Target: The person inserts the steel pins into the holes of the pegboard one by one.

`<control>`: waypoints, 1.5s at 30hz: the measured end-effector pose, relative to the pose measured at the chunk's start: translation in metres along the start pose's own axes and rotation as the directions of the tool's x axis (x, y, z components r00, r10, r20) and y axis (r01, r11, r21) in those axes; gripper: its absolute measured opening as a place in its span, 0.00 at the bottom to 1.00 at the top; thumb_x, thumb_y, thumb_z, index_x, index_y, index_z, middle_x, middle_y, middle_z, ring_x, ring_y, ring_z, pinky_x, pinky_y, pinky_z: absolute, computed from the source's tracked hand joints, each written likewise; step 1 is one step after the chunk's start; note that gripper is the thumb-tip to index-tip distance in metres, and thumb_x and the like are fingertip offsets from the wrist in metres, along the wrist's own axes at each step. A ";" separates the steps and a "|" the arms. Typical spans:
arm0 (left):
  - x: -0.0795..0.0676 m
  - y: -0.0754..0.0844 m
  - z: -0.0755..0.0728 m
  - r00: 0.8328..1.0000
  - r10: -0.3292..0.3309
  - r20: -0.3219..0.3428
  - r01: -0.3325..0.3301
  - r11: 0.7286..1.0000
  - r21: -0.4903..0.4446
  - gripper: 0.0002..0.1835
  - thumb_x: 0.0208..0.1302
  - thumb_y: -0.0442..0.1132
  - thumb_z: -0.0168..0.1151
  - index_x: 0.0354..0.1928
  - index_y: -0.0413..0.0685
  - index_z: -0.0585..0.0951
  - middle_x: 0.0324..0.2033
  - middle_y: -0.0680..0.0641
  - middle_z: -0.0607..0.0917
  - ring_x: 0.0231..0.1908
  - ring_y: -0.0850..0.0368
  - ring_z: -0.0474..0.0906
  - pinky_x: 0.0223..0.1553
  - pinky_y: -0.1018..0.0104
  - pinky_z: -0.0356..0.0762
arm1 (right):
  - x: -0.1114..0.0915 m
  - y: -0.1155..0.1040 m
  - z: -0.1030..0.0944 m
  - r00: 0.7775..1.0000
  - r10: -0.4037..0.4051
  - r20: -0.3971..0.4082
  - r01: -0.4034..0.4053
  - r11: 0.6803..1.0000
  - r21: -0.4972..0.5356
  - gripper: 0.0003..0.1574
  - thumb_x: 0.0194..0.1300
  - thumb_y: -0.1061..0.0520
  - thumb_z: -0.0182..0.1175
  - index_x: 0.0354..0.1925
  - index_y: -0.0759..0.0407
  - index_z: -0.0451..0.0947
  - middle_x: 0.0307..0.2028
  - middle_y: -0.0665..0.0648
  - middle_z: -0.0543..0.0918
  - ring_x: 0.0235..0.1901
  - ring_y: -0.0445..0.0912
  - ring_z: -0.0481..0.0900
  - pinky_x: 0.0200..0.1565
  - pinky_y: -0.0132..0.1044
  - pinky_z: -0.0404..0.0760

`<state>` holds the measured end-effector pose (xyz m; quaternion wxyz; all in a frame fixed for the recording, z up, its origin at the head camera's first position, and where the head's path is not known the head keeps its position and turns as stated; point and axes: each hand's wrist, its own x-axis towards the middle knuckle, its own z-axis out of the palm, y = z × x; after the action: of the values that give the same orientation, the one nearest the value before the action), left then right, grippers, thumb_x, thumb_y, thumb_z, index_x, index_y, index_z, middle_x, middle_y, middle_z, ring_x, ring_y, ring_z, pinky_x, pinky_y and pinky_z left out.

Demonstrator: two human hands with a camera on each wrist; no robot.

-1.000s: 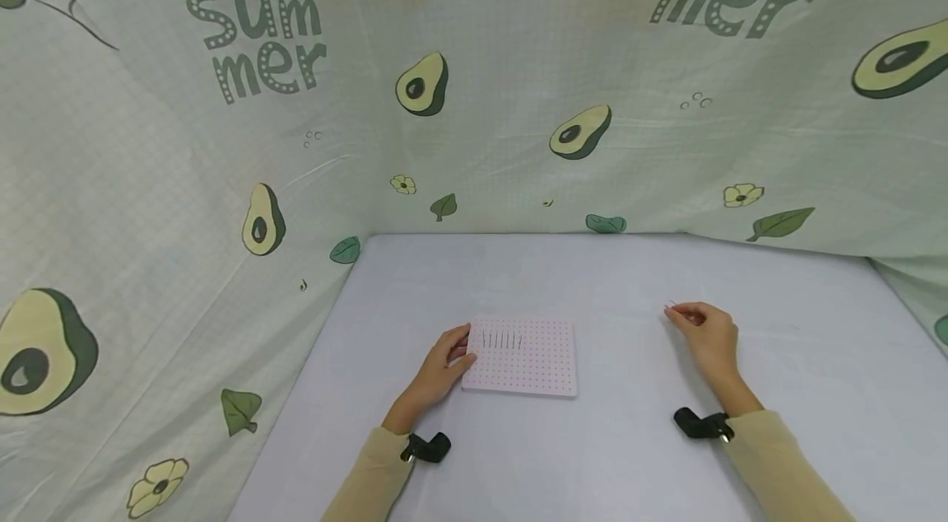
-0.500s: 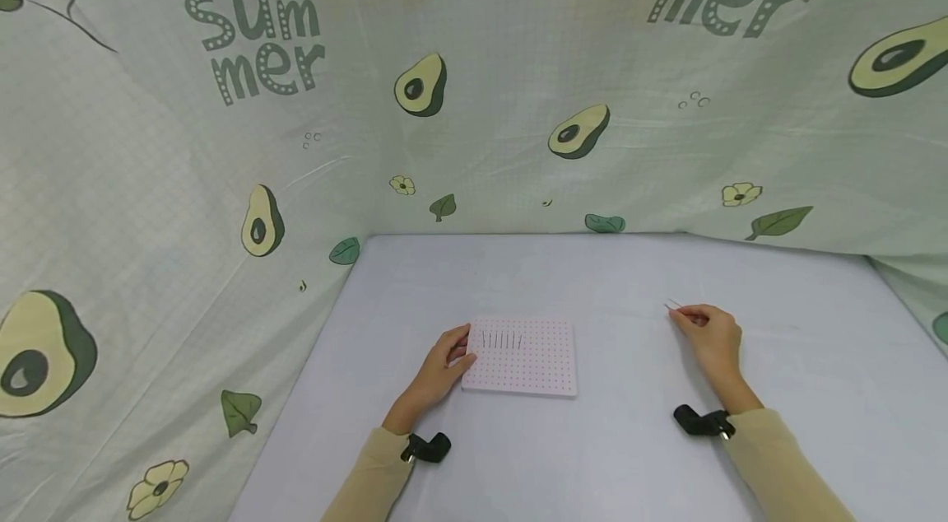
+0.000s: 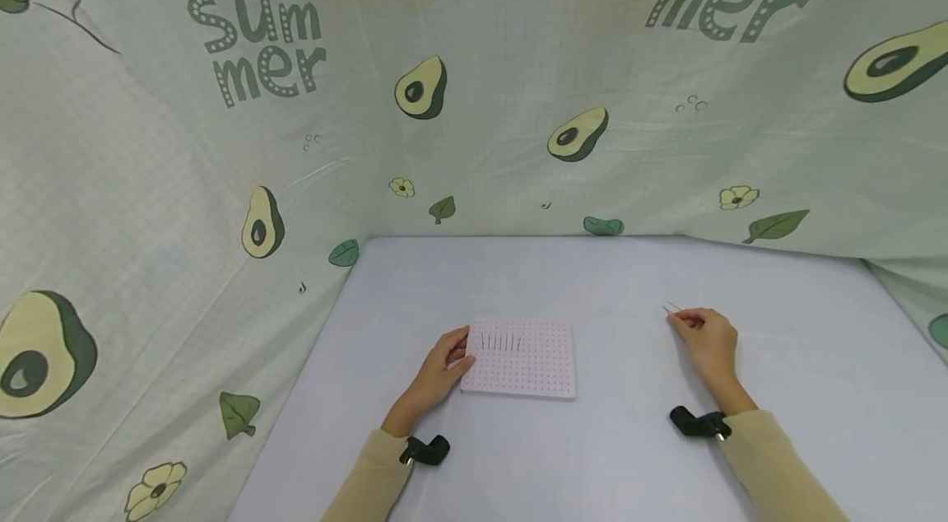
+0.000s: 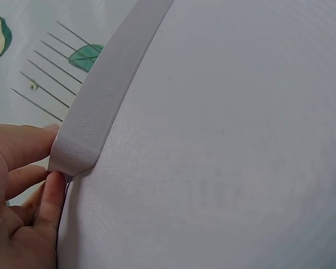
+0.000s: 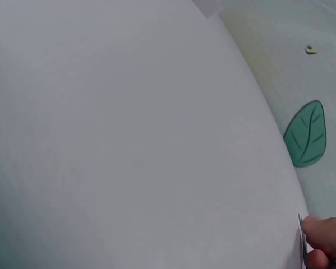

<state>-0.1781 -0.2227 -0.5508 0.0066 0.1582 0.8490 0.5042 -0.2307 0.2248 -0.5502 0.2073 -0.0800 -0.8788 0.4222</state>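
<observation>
A pale pink board (image 3: 522, 374) dotted with small holes lies on the table. Several thin metal pins (image 3: 500, 342) stand upright in a row near its upper left; the left wrist view also has these pins (image 4: 54, 70) rising past the board's side. My left hand (image 3: 437, 365) grips the board's left edge, thumb and fingers at the corner in the left wrist view. Well to the board's right, my right hand (image 3: 707, 337) pinches a thin needle-like metal piece (image 5: 302, 235) between thumb and fingertips. Two fine lines show at those fingertips in the head view.
A white cloth covers the table (image 3: 607, 456). Behind and to the left hangs a pale curtain (image 3: 489, 135) printed with avocados, leaves and lettering. Each wrist wears a black camera mount, the right mount (image 3: 699, 423) sitting just above the table in view.
My right hand stays in nearly the same place while the thin metal piece shows a little longer beyond its fingertips. The left hand and board hold still; the head view shifts slightly.
</observation>
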 end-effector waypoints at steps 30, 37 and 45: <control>-0.001 -0.001 0.001 1.000 -0.024 -0.002 0.024 1.000 -0.006 0.31 0.72 0.35 0.59 0.73 0.33 0.62 0.65 0.35 0.69 0.61 0.42 0.70 0.66 0.54 0.70 | 0.001 0.001 0.005 0.999 -0.038 0.020 0.038 0.999 -0.036 0.09 0.61 0.66 0.68 0.29 0.74 0.82 0.20 0.58 0.77 0.23 0.48 0.71 0.24 0.30 0.64; -0.002 0.000 0.001 1.000 -0.008 -0.010 0.008 1.000 -0.002 0.31 0.71 0.32 0.59 0.72 0.31 0.62 0.64 0.35 0.69 0.60 0.41 0.71 0.64 0.55 0.72 | 0.000 0.000 0.005 0.999 -0.033 0.023 0.033 0.999 -0.029 0.09 0.62 0.66 0.67 0.29 0.74 0.81 0.20 0.57 0.76 0.22 0.48 0.69 0.23 0.30 0.62; -0.005 0.030 -0.001 1.000 0.009 -0.010 -0.008 1.000 0.004 0.30 0.70 0.25 0.56 0.69 0.20 0.60 0.61 0.24 0.68 0.59 0.31 0.69 0.63 0.44 0.69 | -0.001 -0.004 0.002 0.999 -0.006 0.054 0.007 1.000 -0.028 0.10 0.64 0.64 0.66 0.32 0.75 0.81 0.20 0.57 0.76 0.23 0.47 0.68 0.24 0.30 0.62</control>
<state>-0.1658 -0.2112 -0.5255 -0.0002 0.1592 0.8492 0.5035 -0.2309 0.2208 -0.5487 0.1836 -0.0686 -0.8903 0.4112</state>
